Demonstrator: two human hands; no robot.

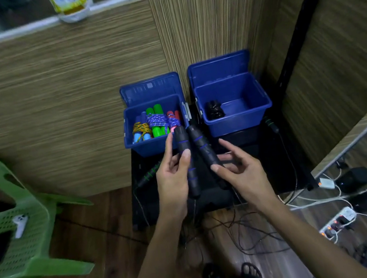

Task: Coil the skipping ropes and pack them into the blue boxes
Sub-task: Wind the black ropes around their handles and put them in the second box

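Left hand [172, 179] grips one black handle [186, 160] with blue rings: thumb laid across its front, fingers curled behind, index finger straighter and pointing up beside it. Right hand [241, 172] holds the second black handle [205, 152]: thumb pressed on its near part, fingers loosely bent, index finger extended clear of it. The two handles stand nearly upright, side by side, tops tilted slightly apart, in front of the gap between the boxes. Thin black cord [242, 233] hangs from them and lies in loose loops on the floor near the feet.

Left box [154, 143], lid up, holds coiled ropes with green, blue and red handles. Right box [242, 119], lid up, holds one black coil [214, 109] at its left side. Both boxes sit at the far edge of a black table [268, 173].

Another rope lies uncoiled on the table: one green-ringed handle [149, 174] left of the hands, the other [271, 124] just right of the right box.

Green chair [20, 214] at left. Power strip [337, 222] on the floor at right.
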